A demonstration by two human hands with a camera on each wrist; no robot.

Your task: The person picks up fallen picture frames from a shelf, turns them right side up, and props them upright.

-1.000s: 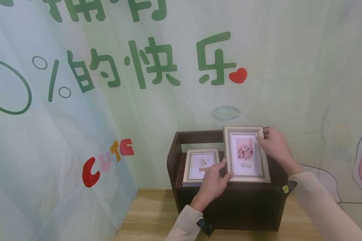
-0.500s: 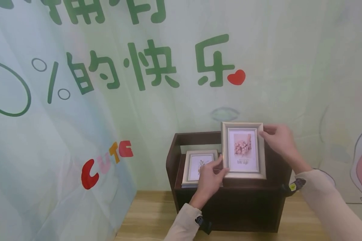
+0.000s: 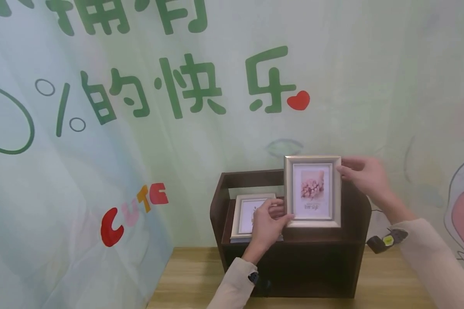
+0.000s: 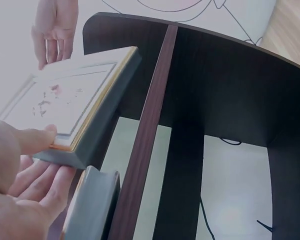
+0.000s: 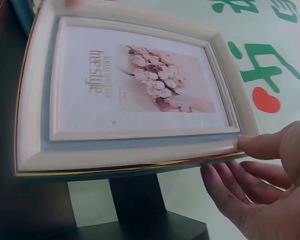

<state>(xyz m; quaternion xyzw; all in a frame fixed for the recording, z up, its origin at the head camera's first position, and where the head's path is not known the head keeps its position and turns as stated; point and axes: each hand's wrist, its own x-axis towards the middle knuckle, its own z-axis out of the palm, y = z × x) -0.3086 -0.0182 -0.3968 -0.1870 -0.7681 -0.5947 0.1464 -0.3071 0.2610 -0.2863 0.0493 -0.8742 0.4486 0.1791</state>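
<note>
Both hands hold a cream picture frame (image 3: pixel 312 221) with a gold edge and a pink flower picture. It is raised above the top of a dark brown shelf unit (image 3: pixel 294 268). My left hand (image 3: pixel 267 227) pinches the lower left corner, thumb on the front and fingers beneath, as the left wrist view shows. At the upper right corner my right hand (image 3: pixel 371 180) grips the edge; in the right wrist view its thumb (image 5: pixel 262 145) lies on the front border. A second cream picture frame (image 3: pixel 239 223) lies on the shelf at the left, partly hidden behind my left hand.
The shelf's raised side panel (image 3: pixel 218 210) and back rail (image 3: pixel 251 178) enclose its top. A wood-grain surface (image 3: pixel 189 274) lies under the unit. Behind hangs a pale green printed curtain (image 3: pixel 352 86).
The held picture frame has risen off the shelf top and tipped more upright. My right hand has moved slightly right with it, and the left hand keeps hold of its corner.
</note>
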